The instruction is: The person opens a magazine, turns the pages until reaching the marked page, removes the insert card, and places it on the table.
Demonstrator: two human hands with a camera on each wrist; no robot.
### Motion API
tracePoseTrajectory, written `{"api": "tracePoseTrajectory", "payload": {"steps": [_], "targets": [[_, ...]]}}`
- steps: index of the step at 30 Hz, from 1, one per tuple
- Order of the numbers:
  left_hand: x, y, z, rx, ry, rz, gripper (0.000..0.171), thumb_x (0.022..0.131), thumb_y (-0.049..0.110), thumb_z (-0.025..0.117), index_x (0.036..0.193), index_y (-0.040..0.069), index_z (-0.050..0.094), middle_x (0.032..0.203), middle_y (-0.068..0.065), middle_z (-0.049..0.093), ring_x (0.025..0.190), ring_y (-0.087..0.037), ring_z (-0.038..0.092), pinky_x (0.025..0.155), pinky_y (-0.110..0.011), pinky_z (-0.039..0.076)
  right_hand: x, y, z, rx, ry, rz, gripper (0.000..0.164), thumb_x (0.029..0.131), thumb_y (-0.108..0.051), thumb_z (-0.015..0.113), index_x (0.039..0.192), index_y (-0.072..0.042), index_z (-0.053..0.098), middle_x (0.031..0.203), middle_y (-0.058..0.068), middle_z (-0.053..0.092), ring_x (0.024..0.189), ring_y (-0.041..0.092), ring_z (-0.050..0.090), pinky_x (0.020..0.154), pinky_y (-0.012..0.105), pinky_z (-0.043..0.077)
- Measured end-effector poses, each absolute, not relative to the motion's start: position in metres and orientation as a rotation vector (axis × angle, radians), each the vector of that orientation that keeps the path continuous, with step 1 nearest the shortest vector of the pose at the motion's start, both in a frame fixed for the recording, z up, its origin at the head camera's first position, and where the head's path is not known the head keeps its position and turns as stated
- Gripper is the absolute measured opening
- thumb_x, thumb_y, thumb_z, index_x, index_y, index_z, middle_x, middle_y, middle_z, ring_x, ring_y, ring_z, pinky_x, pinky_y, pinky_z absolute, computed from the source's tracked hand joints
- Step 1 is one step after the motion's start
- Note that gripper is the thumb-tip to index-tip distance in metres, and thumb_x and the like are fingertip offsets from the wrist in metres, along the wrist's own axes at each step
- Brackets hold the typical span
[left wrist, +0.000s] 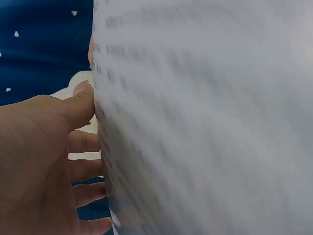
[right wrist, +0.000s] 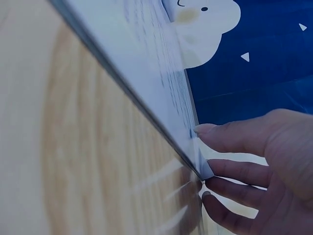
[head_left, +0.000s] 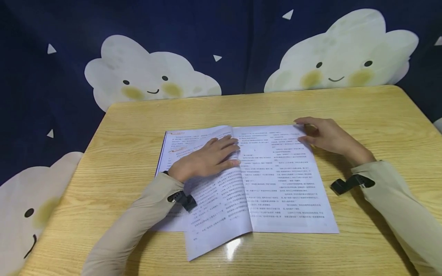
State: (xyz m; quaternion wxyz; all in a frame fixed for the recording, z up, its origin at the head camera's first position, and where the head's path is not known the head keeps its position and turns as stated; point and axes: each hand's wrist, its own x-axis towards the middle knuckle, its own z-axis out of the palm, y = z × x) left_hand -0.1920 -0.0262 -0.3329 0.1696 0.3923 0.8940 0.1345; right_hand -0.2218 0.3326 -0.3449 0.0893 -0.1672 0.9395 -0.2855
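Note:
An open book (head_left: 286,184) with printed text lies on the table. Its left side carries a loose-lying leaf (head_left: 221,211) that slants outward, with its lower corner past the book's bottom edge. My left hand (head_left: 210,157) rests on this leaf, fingers stretched toward the spine. In the left wrist view, the page (left wrist: 205,117) bulges up close to the camera beside the left hand (left wrist: 44,156). At the book's upper right corner, my right hand (head_left: 324,134) pinches the edge. The right wrist view has the thumb of that hand (right wrist: 274,166) on the page side and fingers at the corner (right wrist: 206,169).
The wooden table (head_left: 114,153) extends around the book on all sides. Behind it hangs a dark blue curtain (head_left: 241,38) printed with smiling clouds and small white triangles. Black straps with small devices (head_left: 348,184) sit on both wrists over beige sleeves.

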Motion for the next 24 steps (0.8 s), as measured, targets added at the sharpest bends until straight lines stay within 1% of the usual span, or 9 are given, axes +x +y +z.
{"api": "tracePoseTrajectory", "payload": {"steps": [6, 13, 16, 20, 24], "targets": [[-0.195, -0.033, -0.333, 1.058, 2.514, 0.333, 0.059, 0.102, 0.046, 0.038, 0.150, 0.012, 0.035, 0.160, -0.008, 0.019, 0.148, -0.027, 0.005, 0.118, -0.049, 0.007, -0.222, 0.332, -0.346, -0.503, 2.802, -0.841, 0.055, 0.087, 0.001, 0.067, 0.139, -0.001, 0.047, 0.140, 0.027, 0.046, 0.120, 0.049, 0.049, 0.093, 0.059, 0.044], [-0.196, -0.037, -0.334, 1.003, 2.501, 0.331, 0.070, 0.097, 0.051, 0.048, 0.153, 0.015, 0.028, 0.161, -0.003, 0.013, 0.148, -0.023, 0.002, 0.118, -0.047, 0.004, -0.223, 0.331, -0.346, -0.513, 2.811, -0.825, 0.057, 0.086, 0.003, 0.069, 0.139, -0.001, 0.047, 0.139, 0.027, 0.047, 0.123, 0.047, 0.047, 0.094, 0.059, 0.043], [-0.196, -0.037, -0.335, 0.990, 2.490, 0.326, 0.075, 0.095, 0.052, 0.051, 0.155, 0.016, 0.024, 0.162, -0.002, 0.010, 0.148, -0.022, 0.001, 0.118, -0.047, 0.003, -0.223, 0.330, -0.347, -0.531, 2.820, -0.820, 0.057, 0.085, 0.003, 0.069, 0.138, 0.000, 0.048, 0.138, 0.026, 0.047, 0.123, 0.047, 0.047, 0.093, 0.059, 0.044], [-0.196, -0.037, -0.337, 0.985, 2.469, 0.305, 0.081, 0.094, 0.053, 0.053, 0.156, 0.016, 0.016, 0.162, -0.003, 0.004, 0.148, -0.023, -0.002, 0.118, -0.048, 0.000, -0.223, 0.330, -0.347, -0.555, 2.845, -0.806, 0.058, 0.084, 0.003, 0.071, 0.137, 0.001, 0.049, 0.137, 0.026, 0.049, 0.123, 0.045, 0.048, 0.092, 0.058, 0.044], [-0.195, -0.038, -0.339, 0.972, 2.456, 0.311, 0.084, 0.094, 0.052, 0.054, 0.157, 0.017, 0.010, 0.162, -0.003, 0.000, 0.148, -0.023, -0.004, 0.117, -0.048, -0.003, -0.223, 0.328, -0.345, -0.584, 2.868, -0.789, 0.057, 0.083, 0.002, 0.072, 0.136, 0.002, 0.050, 0.137, 0.027, 0.049, 0.124, 0.044, 0.047, 0.095, 0.058, 0.043]]}}
